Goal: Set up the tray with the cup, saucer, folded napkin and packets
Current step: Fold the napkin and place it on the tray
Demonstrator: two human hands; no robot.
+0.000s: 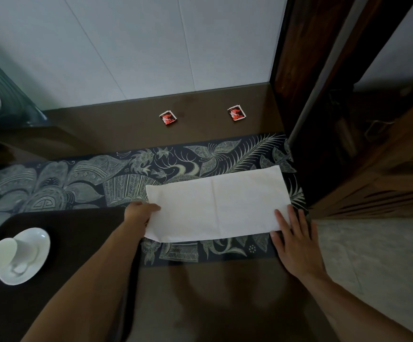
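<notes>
A white napkin (216, 204) lies folded into a long rectangle on the patterned runner. My left hand (140, 213) pinches its left edge, thumb on top. At the napkin's lower right corner my right hand (295, 239) rests flat, fingers spread. A dark tray (77, 243) sits at the lower left. On it stands a white saucer (31, 253) with a white cup (3, 253) tipped on its side. Two red packets (168, 118) (237, 113) lie apart on the brown table near the wall.
A dark blue patterned runner (77, 178) crosses the brown table (212, 292). A white wall (151, 45) stands behind, and dark wooden furniture (373, 156) is at the right. A grey-green chair back (5, 95) shows at far left.
</notes>
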